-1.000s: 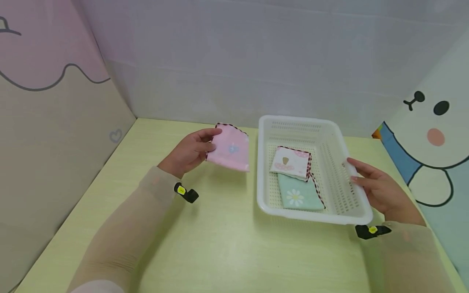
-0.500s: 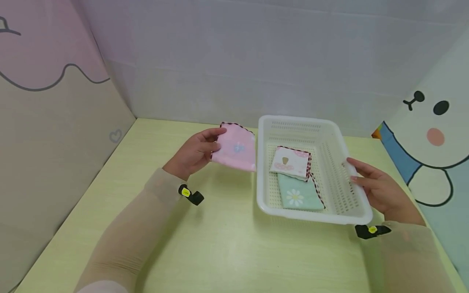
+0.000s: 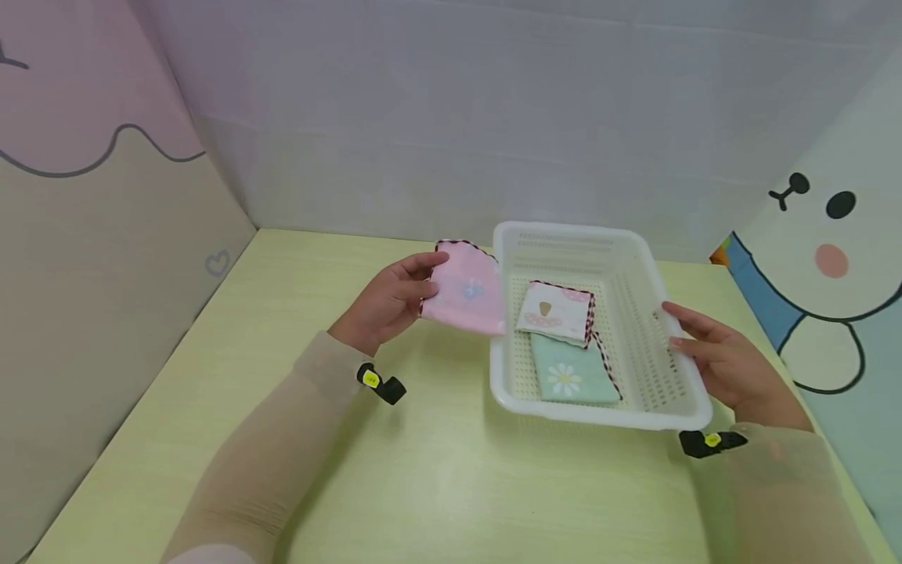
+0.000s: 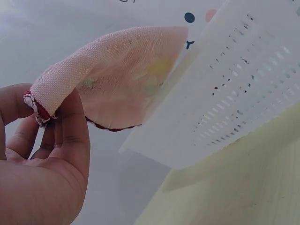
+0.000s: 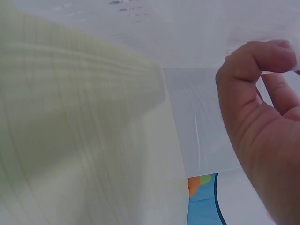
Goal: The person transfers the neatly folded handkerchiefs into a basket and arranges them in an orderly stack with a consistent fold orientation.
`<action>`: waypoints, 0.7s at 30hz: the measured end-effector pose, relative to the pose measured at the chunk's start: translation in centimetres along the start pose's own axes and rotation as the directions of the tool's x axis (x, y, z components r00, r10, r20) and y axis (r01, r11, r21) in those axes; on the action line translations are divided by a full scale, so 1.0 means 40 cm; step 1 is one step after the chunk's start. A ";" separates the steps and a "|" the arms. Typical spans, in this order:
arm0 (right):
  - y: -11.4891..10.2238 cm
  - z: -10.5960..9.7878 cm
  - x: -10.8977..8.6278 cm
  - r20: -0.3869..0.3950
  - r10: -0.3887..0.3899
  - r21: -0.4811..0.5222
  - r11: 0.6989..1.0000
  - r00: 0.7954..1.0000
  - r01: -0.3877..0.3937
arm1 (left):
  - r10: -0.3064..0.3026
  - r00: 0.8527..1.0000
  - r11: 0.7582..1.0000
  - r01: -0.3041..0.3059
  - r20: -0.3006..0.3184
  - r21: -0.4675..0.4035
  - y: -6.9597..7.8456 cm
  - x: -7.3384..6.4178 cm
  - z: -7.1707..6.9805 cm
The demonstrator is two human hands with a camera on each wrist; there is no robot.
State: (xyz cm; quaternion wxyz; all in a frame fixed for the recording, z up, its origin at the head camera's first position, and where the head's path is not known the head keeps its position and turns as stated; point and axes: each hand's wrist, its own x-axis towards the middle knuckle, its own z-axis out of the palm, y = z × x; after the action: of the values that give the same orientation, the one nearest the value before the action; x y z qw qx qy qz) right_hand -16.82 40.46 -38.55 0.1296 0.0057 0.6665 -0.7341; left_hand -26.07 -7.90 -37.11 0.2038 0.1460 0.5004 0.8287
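Note:
My left hand (image 3: 391,301) pinches the left edge of a folded pink handkerchief (image 3: 465,290) with a dark red and white trimmed border. In the head view the cloth's right edge overlaps the left rim of a white plastic basket (image 3: 499,368). The left wrist view shows the handkerchief (image 4: 117,70) raised beside the perforated basket wall (image 4: 234,89). My right hand (image 3: 736,368) grips the basket's right rim, thumb and fingers on either side. Inside the basket, a white handkerchief with a pink print (image 3: 557,313) partly covers a mint green one with a daisy (image 3: 574,372).
The basket is over a pale yellow-green table (image 3: 423,486), casting a shadow on it. Behind stands a plain whitish backdrop (image 3: 395,141). Printed panels rise at both sides, the right one with a cartoon animal (image 3: 838,258).
My left hand has moved right with the pink handkerchief, from apart from the basket to overlapping its left rim. The right hand keeps its hold, and the whole view has shifted slightly.

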 end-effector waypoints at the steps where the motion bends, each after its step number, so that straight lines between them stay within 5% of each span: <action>1: 0.001 0.000 0.001 0.000 0.000 0.001 1.000 1.000 0.000 | 0.004 1.000 1.000 -0.004 0.000 -0.003 -0.002 0.000 0.004; 21: 0.005 -0.002 0.004 0.014 -0.003 0.020 1.000 1.000 0.003 | 0.035 0.996 0.998 -0.029 0.085 -0.063 -0.035 0.034 0.107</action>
State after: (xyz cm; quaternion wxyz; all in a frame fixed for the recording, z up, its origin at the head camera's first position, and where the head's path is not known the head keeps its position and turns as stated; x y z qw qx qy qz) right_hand -16.95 40.51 -38.80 0.1331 0.0009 0.6581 -0.7411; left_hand -25.09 -3.36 -36.36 0.2163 0.1832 0.4630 0.8398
